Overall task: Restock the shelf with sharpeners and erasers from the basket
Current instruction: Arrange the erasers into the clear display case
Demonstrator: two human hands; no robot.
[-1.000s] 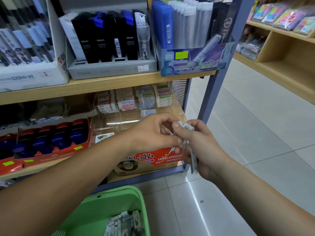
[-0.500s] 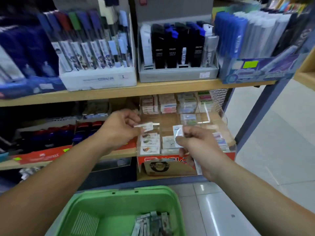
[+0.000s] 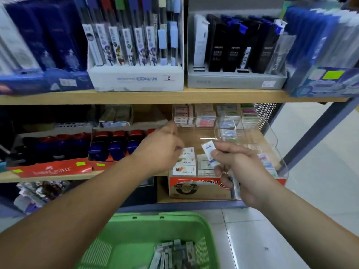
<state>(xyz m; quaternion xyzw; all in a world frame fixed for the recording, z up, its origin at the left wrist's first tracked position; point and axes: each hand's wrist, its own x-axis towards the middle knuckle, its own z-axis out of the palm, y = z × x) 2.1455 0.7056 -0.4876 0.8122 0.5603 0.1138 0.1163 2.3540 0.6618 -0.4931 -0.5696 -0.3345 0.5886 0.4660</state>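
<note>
**Status of task.** Restocking is under way and is judged partly complete. The clear acrylic tray (image 3: 273, 137) stands on the lower shelf (image 3: 48, 177), at 1 o'clock from the centre of the view. Its left front column (image 3: 185, 165) holds a row of white boxed erasers, and the column at 3 o'clock from it holds a few more. The rear compartments, at 12 o'clock, are stacked full. The middle of the tray shows bare bottom. The green basket (image 3: 155, 216), at 6 o'clock in the view, contains a loose pile of grey packets (image 3: 172, 253). These remain to be shelved, and blur prevents telling whether they are sharpeners or erasers.

**Right hand.** The right hand (image 3: 239, 171) pinches one small white-and-blue eraser (image 3: 208, 153) between thumb and forefinger. The eraser projects at 10 o'clock from the hand, tilted, above the tray and clear of the columns. The lower fingers are curled. A thin clear packet appears to be kept beneath them, but its detail is too blurred to confirm.

**Left hand.** The left hand (image 3: 161, 150) is at 9 o'clock from the tray, with its fingers curled toward the rearmost eraser of the left front column. The fingertips are at that eraser. Whether they grip it or only touch it cannot be determined.

**Next action, estimated.** Seat the pinched eraser in a front column, then draw more stock from the basket.
</note>
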